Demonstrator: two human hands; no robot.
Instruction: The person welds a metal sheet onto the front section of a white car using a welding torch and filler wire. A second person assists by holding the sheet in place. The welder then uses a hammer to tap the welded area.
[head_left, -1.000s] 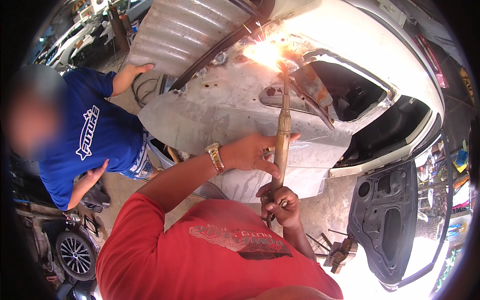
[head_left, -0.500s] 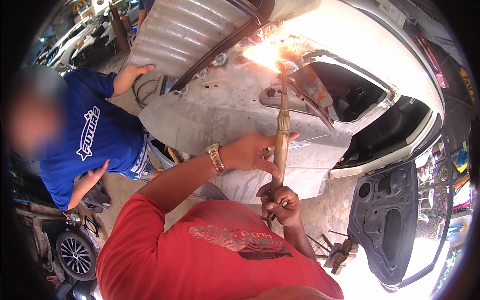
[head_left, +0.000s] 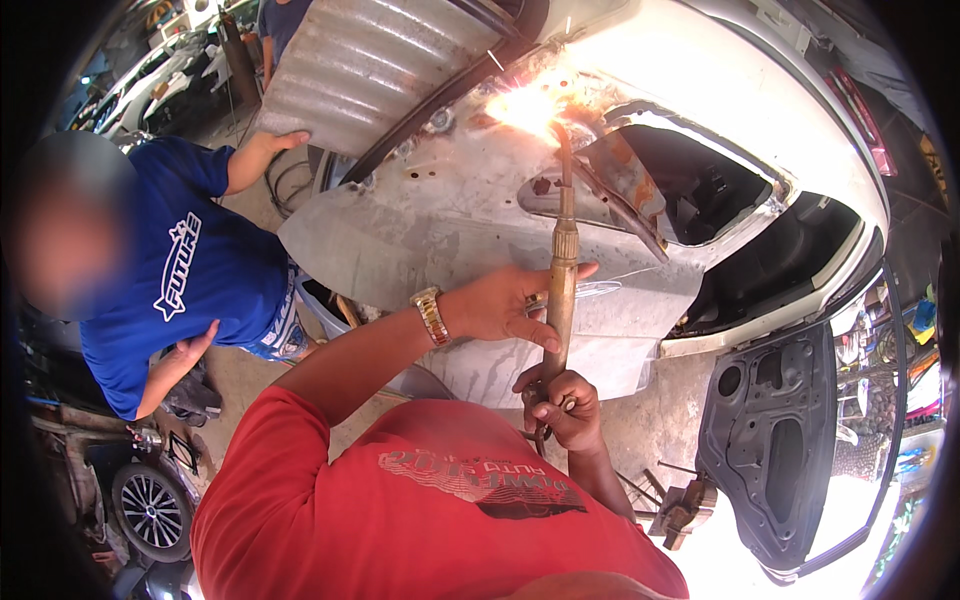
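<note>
Brass torch: a long, thin, rigid cutting torch (head_left: 562, 270) runs up the middle of the view, its tip at a white car body panel (head_left: 470, 200) where a bright flame with sparks (head_left: 525, 105) burns.
Handling: it looks stiff and fairly light for its length, yet tip-heavy in my judgement; the nozzle end is surely hot, so only the lower shaft and the handle are safe to grasp.
Left hand (head_left: 505, 305): wearing a gold watch (head_left: 431, 315), fingers loosely curled round the mid-shaft, steadying it.
Right hand (head_left: 562, 405): closed tight on the handle at the bottom end, close to the red shirt (head_left: 420, 510).
Bystander: a person in a blue shirt (head_left: 190, 270) rests a hand on a corrugated metal sheet (head_left: 370, 65); a dark car door (head_left: 780, 450) lies at lower right.
Change: against the earlier frames both grips and the torch's line match; only the flare of sparks differs slightly.
</note>
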